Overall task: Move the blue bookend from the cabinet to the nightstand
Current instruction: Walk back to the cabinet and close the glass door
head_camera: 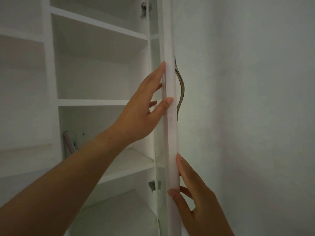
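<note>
- The white door [171,132] of the cabinet [51,86] stands open. Only its thin edge shows.
- The left hand [141,113] is just left of the door, up by the handle [181,86]. Its fingers are straight and press flat on the door's inner side. Its thumb rests on the edge.
- The right hand [196,201] is lower down, just right of the door. It pinches the door edge, with the thumb across the front and the fingers on the outer side. Its wrist is cut off at the bottom.
- The handle peeks out from behind the door, so only part of it shows.
- Far left of the door, a thin pink thing [68,142] with a bit of blue leans in a shelf corner. The left arm hides its lower part.
- I cannot tell if that is the blue bookend. It is dim and too small.
- A metal hinge [152,185] sits just left of the door, low down.
</note>
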`<state>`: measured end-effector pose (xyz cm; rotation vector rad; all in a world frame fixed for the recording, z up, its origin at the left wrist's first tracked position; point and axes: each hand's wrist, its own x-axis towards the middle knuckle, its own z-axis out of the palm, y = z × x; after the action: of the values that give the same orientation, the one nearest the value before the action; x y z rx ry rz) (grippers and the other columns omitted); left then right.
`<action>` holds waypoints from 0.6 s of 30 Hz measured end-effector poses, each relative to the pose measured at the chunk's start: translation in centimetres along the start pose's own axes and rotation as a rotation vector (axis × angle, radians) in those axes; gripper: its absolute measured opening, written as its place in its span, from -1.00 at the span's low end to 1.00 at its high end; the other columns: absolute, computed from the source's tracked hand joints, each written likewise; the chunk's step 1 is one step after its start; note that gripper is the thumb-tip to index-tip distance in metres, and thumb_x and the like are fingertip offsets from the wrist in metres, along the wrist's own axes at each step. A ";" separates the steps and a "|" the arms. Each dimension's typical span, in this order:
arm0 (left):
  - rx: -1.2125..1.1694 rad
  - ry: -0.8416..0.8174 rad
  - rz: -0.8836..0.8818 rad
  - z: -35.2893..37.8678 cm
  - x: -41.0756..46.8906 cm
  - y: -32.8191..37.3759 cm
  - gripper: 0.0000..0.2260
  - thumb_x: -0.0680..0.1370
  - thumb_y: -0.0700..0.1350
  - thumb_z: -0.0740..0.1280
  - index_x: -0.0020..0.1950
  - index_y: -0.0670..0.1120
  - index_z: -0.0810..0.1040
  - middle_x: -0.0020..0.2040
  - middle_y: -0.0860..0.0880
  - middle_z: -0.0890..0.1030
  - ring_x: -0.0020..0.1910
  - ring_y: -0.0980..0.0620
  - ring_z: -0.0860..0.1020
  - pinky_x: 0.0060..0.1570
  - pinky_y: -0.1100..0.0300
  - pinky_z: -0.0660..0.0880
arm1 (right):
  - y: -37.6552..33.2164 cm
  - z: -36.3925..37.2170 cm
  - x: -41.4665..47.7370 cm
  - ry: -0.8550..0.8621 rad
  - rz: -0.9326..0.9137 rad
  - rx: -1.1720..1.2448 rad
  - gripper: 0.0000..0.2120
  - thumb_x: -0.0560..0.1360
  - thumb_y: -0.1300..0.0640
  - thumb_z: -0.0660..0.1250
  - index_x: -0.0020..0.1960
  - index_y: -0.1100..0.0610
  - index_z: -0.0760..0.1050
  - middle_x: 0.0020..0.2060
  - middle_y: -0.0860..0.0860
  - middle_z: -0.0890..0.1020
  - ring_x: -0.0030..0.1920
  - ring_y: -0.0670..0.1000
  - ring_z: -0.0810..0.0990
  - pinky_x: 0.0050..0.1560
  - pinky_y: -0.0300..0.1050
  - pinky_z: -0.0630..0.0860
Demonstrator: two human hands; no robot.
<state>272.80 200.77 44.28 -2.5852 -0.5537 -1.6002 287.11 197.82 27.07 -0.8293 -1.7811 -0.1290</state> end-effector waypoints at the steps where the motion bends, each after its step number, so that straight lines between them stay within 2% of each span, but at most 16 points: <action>1: -0.005 -0.003 0.002 -0.6 -0.3 -0.3 -0.43 0.54 0.03 0.17 0.49 0.13 -0.03 0.46 0.21 0.11 0.31 0.32 0.26 0.26 0.25 0.39 | -0.4 0.6 0.1 0.002 -0.009 -0.005 -0.43 0.49 -0.13 0.13 0.40 -0.34 -0.07 0.42 -0.38 0.06 0.35 -0.31 0.23 0.17 -0.37 0.41; 4: -0.018 -0.010 -0.015 -2.3 -1.2 -1.0 -0.44 0.57 -0.04 0.17 0.49 0.12 -0.04 0.49 0.15 0.13 0.33 0.29 0.28 0.21 0.30 0.41 | -1.6 2.1 0.4 0.002 -0.016 -0.001 -0.46 0.50 -0.17 0.10 0.41 -0.32 -0.05 0.43 -0.36 0.06 0.37 -0.29 0.22 0.20 -0.25 0.44; 7: 0.014 -0.002 -0.044 -3.9 -1.9 -1.6 -0.43 0.57 -0.05 0.16 0.49 0.12 -0.06 0.48 0.13 0.17 0.32 0.26 0.30 0.16 0.34 0.43 | -2.7 3.8 0.8 -0.013 -0.010 0.002 -0.46 0.49 -0.22 0.07 0.38 -0.39 -0.10 0.42 -0.42 0.00 0.37 -0.34 0.16 0.23 -0.29 0.39; 10: 0.028 -0.011 -0.064 -5.5 -2.8 -2.3 -0.40 0.55 -0.04 0.19 0.49 0.13 -0.07 0.47 0.13 0.18 0.32 0.21 0.32 0.18 0.23 0.45 | -3.5 5.6 1.1 -0.020 -0.009 0.003 -0.45 0.49 -0.18 0.09 0.36 -0.43 -0.14 0.41 -0.43 -0.04 0.39 -0.34 0.09 0.30 -0.30 0.30; 18: 0.100 -0.032 -0.062 -9.0 -4.9 -5.2 -0.35 0.52 -0.01 0.25 0.49 0.12 -0.06 0.35 0.25 0.18 0.31 0.25 0.29 0.23 0.18 0.43 | -5.2 9.0 1.8 -0.075 0.010 0.002 -0.41 0.49 -0.14 0.14 0.40 -0.34 -0.11 0.44 -0.37 -0.03 0.41 -0.30 0.08 0.28 -0.04 0.41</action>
<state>261.46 202.28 43.40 -2.5487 -0.7035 -1.5099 276.64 199.00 26.78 -0.8512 -1.8465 -0.0913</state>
